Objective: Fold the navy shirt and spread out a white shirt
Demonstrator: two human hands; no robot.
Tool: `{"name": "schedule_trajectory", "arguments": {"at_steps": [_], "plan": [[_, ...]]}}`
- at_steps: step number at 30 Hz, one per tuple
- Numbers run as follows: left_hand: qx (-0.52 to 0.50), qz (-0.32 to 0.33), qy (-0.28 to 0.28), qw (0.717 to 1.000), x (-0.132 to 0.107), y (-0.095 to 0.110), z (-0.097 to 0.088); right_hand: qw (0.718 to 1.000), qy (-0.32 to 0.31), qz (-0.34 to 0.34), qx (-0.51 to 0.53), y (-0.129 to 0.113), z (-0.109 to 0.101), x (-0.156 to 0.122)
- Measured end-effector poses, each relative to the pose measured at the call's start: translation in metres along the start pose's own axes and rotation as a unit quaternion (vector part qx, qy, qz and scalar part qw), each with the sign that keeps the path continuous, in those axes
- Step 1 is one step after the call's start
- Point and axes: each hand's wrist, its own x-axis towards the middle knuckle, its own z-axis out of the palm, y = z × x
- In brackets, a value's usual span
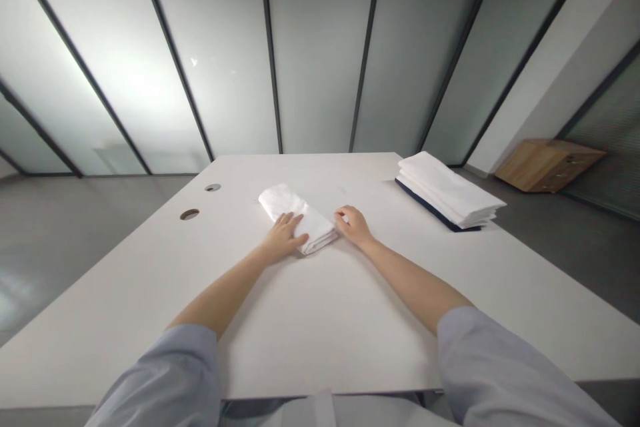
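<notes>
The left hand (284, 238) lies spread on the folded white cloth (317, 221), hiding some. The right hand (354, 225) curls by its corner; I can't tell if it pinches.

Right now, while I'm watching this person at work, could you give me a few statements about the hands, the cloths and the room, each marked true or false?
1. The left hand rests on the folded white cloth, with the right hand beside that cloth's right end. True.
2. The stack of white cloths lies to the left of the folded white cloth. False: it lies to the right.
3. Something dark lies under the stack. True.
4. The wooden cabinet stands on the table. False: it is on the floor beyond, at the right.
5. The sleeves reach down to the wrists. False: they end near the elbows, leaving the forearms bare.
</notes>
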Motion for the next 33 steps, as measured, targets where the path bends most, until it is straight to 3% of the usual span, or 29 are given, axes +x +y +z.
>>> {"name": "schedule_trajectory", "arguments": {"at_steps": [3,5,10,13,18,25,27,29,31,33], "plan": [[-0.033,0.07,-0.038,0.996,0.005,-0.004,0.002,0.989,0.031,0.135,0.055,0.023,0.003,0.001],[-0.049,0.104,-0.052,0.992,0.008,-0.005,0.001,0.979,0.05,0.175,0.088,0.03,0.005,0.0],[-0.009,0.071,0.024,0.997,0.005,0.007,-0.004,0.982,0.052,0.156,0.09,0.027,0.006,0.0],[0.025,0.091,0.008,0.996,-0.002,0.017,-0.009,0.985,0.054,0.149,0.073,0.022,0.005,-0.001],[0.052,0.07,-0.031,0.996,-0.006,0.021,-0.011,0.984,0.055,0.158,0.066,0.02,0.003,-0.001],[0.011,0.057,-0.013,0.998,0.001,0.021,-0.006,0.989,0.044,0.132,0.042,0.015,0.003,-0.002],[-0.047,0.024,0.002,0.999,0.005,0.019,-0.003,0.991,0.037,0.122,0.031,0.014,0.003,-0.002],[-0.145,-0.052,0.029,0.988,0.01,0.012,0.0,0.993,0.032,0.111,0.022,0.013,0.003,-0.003],[-0.262,-0.15,0.091,0.949,0.015,0.001,0.002,0.994,0.032,0.102,0.016,0.013,0.003,-0.004],[-0.337,-0.246,0.19,0.889,0.019,-0.014,0.0,0.995,0.035,0.094,0.01,0.014,0.003,-0.003]]}}
